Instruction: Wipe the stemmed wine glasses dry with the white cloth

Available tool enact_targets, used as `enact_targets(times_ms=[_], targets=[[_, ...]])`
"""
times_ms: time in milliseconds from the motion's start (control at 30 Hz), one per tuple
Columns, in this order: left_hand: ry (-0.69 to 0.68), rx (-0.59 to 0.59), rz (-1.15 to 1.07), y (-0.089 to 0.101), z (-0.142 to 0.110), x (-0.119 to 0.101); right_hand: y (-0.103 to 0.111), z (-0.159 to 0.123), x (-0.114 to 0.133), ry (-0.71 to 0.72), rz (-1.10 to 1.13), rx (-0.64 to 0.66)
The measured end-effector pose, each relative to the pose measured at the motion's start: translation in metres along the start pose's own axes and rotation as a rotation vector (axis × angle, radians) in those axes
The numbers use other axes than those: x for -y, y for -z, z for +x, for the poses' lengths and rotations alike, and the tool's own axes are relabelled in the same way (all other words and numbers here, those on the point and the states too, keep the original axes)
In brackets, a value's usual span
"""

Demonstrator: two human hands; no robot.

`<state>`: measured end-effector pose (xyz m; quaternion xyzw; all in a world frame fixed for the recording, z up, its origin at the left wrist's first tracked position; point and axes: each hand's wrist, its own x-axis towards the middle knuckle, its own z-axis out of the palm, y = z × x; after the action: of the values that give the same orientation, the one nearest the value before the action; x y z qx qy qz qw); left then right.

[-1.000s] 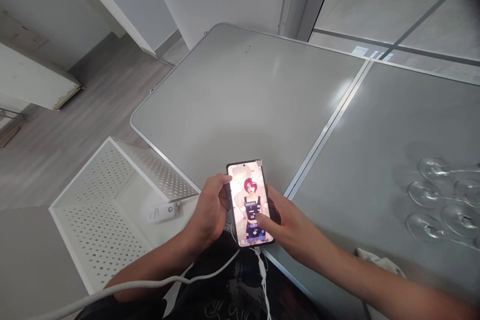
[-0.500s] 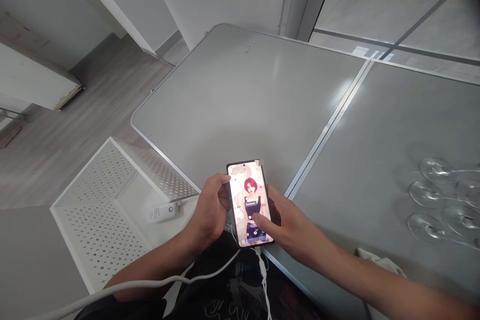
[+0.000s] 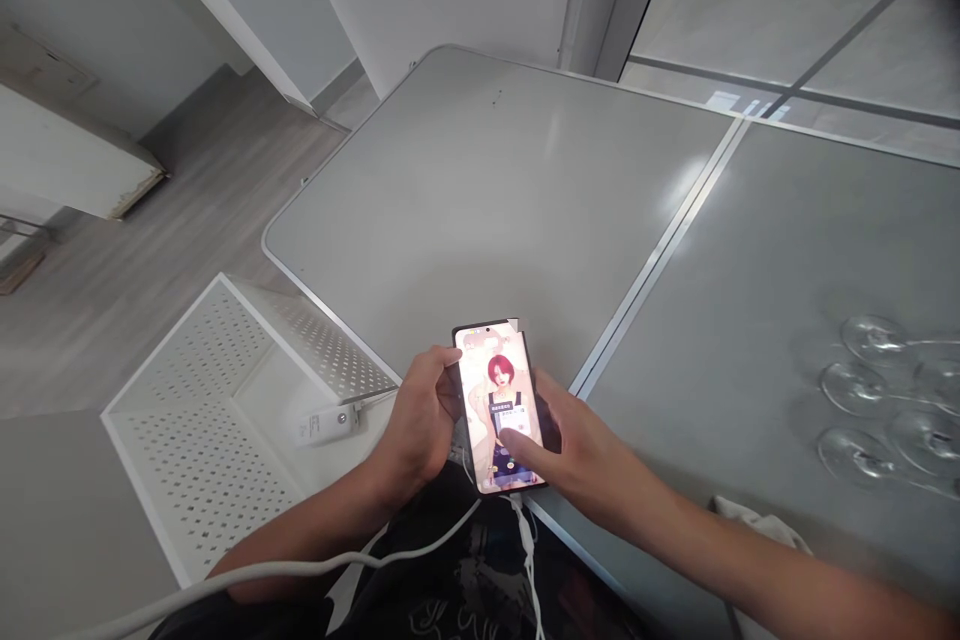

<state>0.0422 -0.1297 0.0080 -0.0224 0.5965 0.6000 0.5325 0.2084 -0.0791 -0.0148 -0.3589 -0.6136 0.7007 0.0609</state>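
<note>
Head view: left fingers (image 3: 448,357) and right thumb (image 3: 513,442) clamp the phone (image 3: 491,380); its screen label, beside the thumb, and the charger's (image 3: 328,423) print are too small to read.

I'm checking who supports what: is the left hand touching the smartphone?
Touching. The head view shows the left hand wrapped against the left side of the smartphone, its thumb tip over that side's edge near the top.

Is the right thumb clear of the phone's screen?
No, the thumb of the right hand lies over the lower part of the phone's lit screen.
</note>
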Motion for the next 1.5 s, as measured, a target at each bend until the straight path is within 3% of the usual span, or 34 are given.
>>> enact_targets(times_ms=[267, 467, 633, 800, 933, 1200, 1500], targets=[[0.0, -0.05, 0.03, 0.0, 0.001, 0.002, 0.0, 0.001, -0.005, 0.042, 0.002, 0.001], [0.001, 0.064, 0.07, 0.0, -0.002, 0.0, 0.0, 0.0, -0.005, 0.039, 0.001, 0.0], [-0.009, 0.045, 0.061, 0.002, -0.002, 0.0, 0.0, -0.001, -0.003, 0.006, 0.039, -0.008], [-0.001, 0.223, 0.209, 0.006, -0.001, -0.001, 0.003, -0.001, 0.004, -0.001, 0.114, 0.007], [-0.02, 0.269, 0.288, 0.005, -0.001, -0.001, 0.004, -0.002, 0.007, -0.001, 0.145, 0.01], [-0.057, 0.194, 0.109, 0.003, -0.003, -0.006, 0.005, -0.005, 0.015, -0.084, 0.293, 0.007], [0.044, 0.172, -0.056, -0.003, -0.003, 0.005, 0.007, -0.008, 0.023, -0.15, 0.479, 0.099]])
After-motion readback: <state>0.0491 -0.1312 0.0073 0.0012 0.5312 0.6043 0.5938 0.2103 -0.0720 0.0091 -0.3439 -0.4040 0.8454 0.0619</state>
